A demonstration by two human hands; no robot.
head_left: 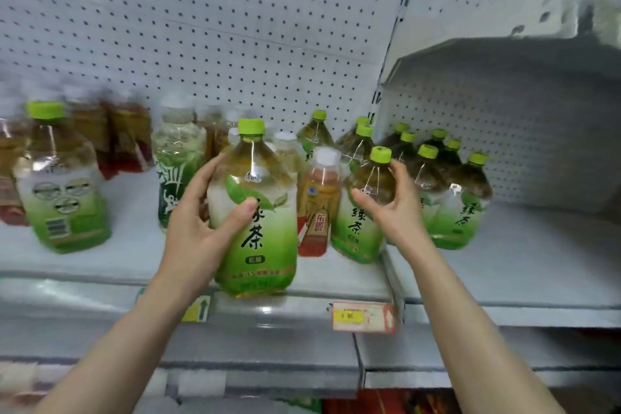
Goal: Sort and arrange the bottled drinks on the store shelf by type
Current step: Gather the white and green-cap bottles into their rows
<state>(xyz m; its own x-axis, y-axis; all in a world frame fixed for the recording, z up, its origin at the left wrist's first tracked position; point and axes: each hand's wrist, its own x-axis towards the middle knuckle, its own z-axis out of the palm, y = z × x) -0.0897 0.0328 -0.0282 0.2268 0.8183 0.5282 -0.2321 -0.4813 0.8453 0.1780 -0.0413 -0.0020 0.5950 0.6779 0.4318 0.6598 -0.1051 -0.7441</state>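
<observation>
Gripping the front green tea bottle (258, 245) is the left hand (198, 222), thumb across the label, fingers wrapped behind. The bottle is upright with its long axis vertical, and its base is at the front lip of the shelf (100, 265), partly overhanging. The right hand (396, 208) curls round the shoulder of a second green tea bottle (359, 232), just below the cap; that one leans slightly left.

Key relation: the green tea group (450, 212) stands right of both hands, touching or nearly touching the second bottle. A small orange bottle (319, 208) with a white cap stands between the two held bottles, so it is the wrong type in that gap. Judgement: the front bottle has to travel right, and the orange bottle blocks a straight slide, so lift over it or pull it out first.

The right hand is nearer the group; the left is nearer the lone green tea bottle (60, 191) at far left and the brown and red bottles (114, 134) behind.

Room: bare shelf front right of the group. Risk: the front edge is close, by the price tag (363, 316).
</observation>
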